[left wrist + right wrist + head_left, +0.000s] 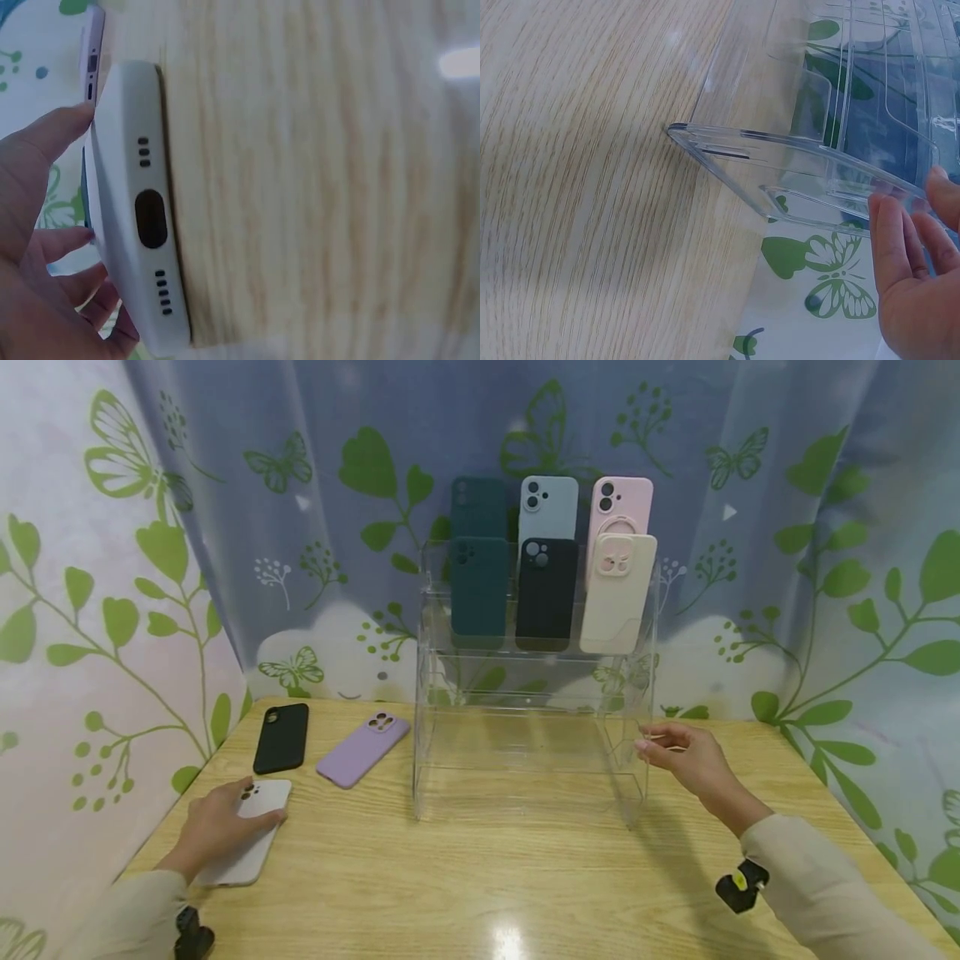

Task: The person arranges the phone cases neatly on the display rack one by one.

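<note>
A white phone case (243,852) lies camera end away from me at the table's left. My left hand (217,822) reaches over it from the left and holds it, thumb toward its right edge. Its bottom end, with a port cutout, faces the left wrist camera; the hand's hold is partly hidden there. My right hand (693,764) pinches the right side panel of a clear acrylic display stand (525,768). In the right wrist view the panel's edge runs between the thumb (945,191) and the fingers. The stand is upright on the table.
A black phone case (282,739) and a purple one (360,752) lie beyond the white case. On the stand's upper tiers lean teal (478,589), black (546,597), cream (618,597), pale blue (550,510) and pink (633,497) cases. Patterned curtains (337,527) enclose the wooden table.
</note>
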A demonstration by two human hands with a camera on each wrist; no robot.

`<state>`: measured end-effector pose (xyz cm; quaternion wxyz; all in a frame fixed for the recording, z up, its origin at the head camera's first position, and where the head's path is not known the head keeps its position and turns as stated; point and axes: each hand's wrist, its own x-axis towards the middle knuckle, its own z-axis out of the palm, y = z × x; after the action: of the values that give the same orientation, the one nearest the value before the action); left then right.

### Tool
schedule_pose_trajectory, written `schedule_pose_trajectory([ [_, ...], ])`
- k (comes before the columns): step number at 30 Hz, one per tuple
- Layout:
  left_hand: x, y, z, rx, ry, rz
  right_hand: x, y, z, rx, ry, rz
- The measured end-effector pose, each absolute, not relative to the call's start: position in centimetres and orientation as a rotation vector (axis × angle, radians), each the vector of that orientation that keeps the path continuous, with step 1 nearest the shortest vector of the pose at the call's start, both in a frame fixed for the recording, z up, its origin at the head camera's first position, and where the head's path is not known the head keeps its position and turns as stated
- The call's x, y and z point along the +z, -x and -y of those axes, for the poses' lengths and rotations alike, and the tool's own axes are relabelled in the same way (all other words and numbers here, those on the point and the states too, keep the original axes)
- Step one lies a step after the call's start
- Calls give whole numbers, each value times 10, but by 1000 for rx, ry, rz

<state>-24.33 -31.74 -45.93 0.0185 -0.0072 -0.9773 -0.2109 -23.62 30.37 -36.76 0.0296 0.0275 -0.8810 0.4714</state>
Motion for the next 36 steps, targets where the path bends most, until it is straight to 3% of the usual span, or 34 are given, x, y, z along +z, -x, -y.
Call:
schedule_pose_trajectory([
  [11,-459,243,309,-691,-125,3067,-367,236,-304,1459,-110,2716],
  [19,-449,242,305,-672,8,2858,-366,236,-304,1436,-105,2727],
  [36,-332,231,236,-813,327,2501,-367,237,-305,1434,-107,2722],
])
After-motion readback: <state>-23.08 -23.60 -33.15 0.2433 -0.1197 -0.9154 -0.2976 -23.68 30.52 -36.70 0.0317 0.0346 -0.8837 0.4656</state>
